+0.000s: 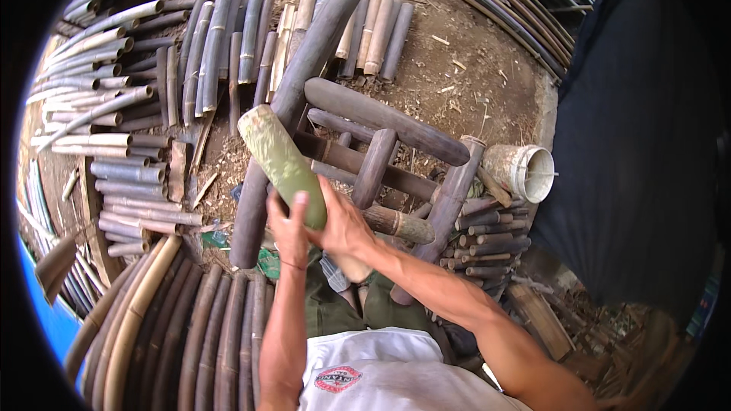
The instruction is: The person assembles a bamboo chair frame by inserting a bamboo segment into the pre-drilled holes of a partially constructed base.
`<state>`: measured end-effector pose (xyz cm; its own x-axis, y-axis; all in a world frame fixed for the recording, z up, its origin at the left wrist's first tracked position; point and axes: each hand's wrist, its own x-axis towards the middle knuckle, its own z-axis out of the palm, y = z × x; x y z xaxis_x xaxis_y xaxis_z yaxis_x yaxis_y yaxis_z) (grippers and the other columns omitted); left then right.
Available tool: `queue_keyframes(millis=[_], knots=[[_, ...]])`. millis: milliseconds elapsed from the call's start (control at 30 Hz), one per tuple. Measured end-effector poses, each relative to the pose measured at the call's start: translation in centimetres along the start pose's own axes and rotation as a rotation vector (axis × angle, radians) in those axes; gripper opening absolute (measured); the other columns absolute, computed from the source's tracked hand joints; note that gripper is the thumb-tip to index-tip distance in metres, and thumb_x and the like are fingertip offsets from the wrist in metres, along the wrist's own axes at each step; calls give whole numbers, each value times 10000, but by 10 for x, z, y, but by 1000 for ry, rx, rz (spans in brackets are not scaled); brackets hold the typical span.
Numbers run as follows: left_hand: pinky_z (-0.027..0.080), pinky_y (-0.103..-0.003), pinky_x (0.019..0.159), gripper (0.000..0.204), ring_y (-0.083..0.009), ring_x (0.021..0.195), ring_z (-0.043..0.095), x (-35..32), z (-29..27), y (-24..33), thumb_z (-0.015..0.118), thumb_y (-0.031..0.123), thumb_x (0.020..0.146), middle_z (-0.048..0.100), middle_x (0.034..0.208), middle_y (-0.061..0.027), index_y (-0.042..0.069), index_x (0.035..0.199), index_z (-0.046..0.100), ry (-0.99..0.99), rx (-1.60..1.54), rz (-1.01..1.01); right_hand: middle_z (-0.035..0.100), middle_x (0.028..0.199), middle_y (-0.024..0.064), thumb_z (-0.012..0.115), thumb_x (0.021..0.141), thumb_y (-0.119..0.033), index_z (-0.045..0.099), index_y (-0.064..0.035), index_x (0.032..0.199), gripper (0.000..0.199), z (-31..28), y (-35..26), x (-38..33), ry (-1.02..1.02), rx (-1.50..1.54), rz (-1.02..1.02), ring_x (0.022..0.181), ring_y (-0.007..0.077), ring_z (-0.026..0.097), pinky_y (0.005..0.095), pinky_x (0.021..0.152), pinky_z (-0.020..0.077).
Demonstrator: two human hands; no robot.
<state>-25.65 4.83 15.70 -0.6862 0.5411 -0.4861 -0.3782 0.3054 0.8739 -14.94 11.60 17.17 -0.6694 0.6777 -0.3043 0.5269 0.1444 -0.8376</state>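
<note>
A short, thick green bamboo section [278, 156] with pale, mottled patches slants up and left in front of me. My left hand [289, 230] is closed on its lower end from the left, thumb up. My right hand [341, 221] grips the same end from the right; some of its fingers are hidden. Beyond the section stands a frame of dark brown bamboo, with a long slanting pole [312, 61], a thick top rail [388, 118] and a short upright piece [375, 167]. The section's upper end overlaps the pole in view; whether they touch I cannot tell.
Cut bamboo poles [217, 38] lie in rows at the far left, and long dark ones [205, 327] at near left. A whitish bucket [525, 171] lies tipped at right, above stacked short pieces [495, 243]. Dark cloth [632, 144] hangs at far right. Chips litter the dirt floor [472, 53].
</note>
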Motion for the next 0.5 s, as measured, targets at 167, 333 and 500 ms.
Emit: queue_keyframes(millis=[167, 333, 500], knots=[[501, -351, 920, 653, -197, 1006, 620, -54, 11, -10, 836, 251, 759, 636, 1088, -81, -20, 1272, 536, -100, -200, -162, 681, 1148, 211, 674, 808, -282, 654, 38, 1208, 513, -102, 25, -72, -200, -159, -300, 1109, 359, 641, 454, 1025, 479], [506, -359, 930, 802, -228, 1031, 638, -51, 15, -23, 882, 337, 656, 656, 1115, -116, -11, 1289, 532, -72, 53, 153, 703, 933, 155, 622, 776, -125, 689, 11, 862, 175, -215, 112, -43, -182, -745, -694, 939, 311, 674, 430, 906, 535], [522, -398, 933, 877, -278, 1048, 658, 33, -19, 3, 842, 426, 616, 664, 1139, -181, -16, 1304, 523, 41, 397, 447, 695, 958, 135, 625, 797, -156, 679, -18, 888, 173, -190, 172, -15, -412, -807, -566, 908, 314, 682, 414, 872, 541]])
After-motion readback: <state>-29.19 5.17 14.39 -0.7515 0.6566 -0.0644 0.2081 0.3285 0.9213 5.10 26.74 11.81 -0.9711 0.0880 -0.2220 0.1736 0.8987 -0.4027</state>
